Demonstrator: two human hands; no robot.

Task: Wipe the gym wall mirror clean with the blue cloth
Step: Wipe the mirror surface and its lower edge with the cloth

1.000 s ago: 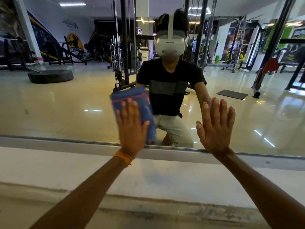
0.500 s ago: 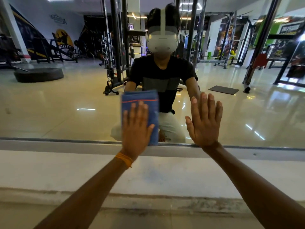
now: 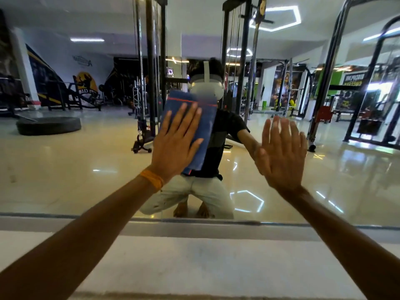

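The fingers (image 3: 191, 118) of the left hand (image 3: 176, 146) are straight and spread, pressing the blue cloth (image 3: 202, 128) flat against the mirror (image 3: 65, 165); nothing is curled round it. The cloth is folded into an upright oblong, leaning slightly to the right, with a thin red stripe (image 3: 184, 101) near its top edge. It lies on the glass just left of centre, well above the mirror's lower frame (image 3: 86, 220), and its upper part looks blurred. An orange wristband (image 3: 152, 180) circles the left wrist. The right hand (image 3: 281, 158) is laid palm-first on the glass beside the cloth but apart from it, its fingers also straight and holding nothing. Below the frame runs a pale ledge (image 3: 194, 256). In the glass the person's reflection kneels on a glossy floor, with a black tyre (image 3: 48, 125) to the left, a cable machine (image 3: 151, 83) behind, and hexagonal ceiling lights (image 3: 275, 18) above.
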